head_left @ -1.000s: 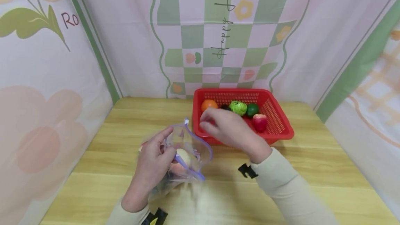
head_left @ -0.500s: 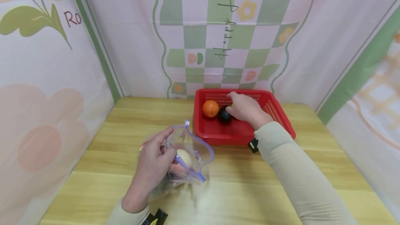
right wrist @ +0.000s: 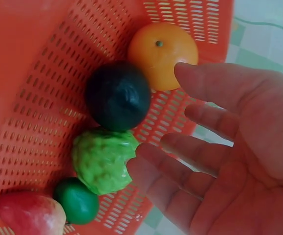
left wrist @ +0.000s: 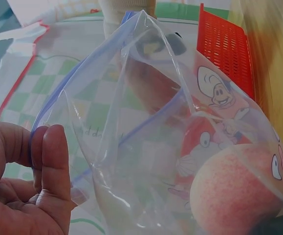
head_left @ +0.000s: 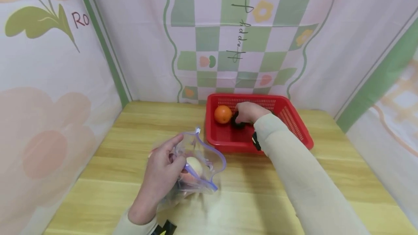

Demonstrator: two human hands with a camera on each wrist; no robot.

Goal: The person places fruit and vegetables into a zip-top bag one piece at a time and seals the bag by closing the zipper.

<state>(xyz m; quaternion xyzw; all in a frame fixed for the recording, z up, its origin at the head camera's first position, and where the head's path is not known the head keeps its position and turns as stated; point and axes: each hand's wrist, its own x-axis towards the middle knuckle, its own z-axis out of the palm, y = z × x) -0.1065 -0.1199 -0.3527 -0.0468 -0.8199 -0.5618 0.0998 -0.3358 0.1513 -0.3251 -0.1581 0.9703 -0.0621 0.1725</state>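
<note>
In the head view my left hand (head_left: 163,175) pinches the purple-edged rim of a clear zip-lock bag (head_left: 209,155), whose mouth gapes. A pale pink peach (left wrist: 234,191) sits inside the bag, along with something dark low down. My right hand (head_left: 249,112) is over the red basket, at a black round fruit (right wrist: 118,95). Seen from the right wrist, the fingers are spread and hold nothing. Beside the black fruit lie an orange (head_left: 223,114) and a bumpy green fruit (right wrist: 104,160), then a smooth green fruit (right wrist: 76,200) and a red fruit (right wrist: 31,213).
The red plastic basket (head_left: 228,144), with slotted walls, stands at the back of the wooden table (head_left: 147,119). Patterned curtain cloth (head_left: 143,53) hangs behind and on both sides. My right forearm crosses in front of the basket.
My right hand has moved from the basket's near left side, over its back half, to the black fruit. My left hand and the bag have stayed nearly still.
</note>
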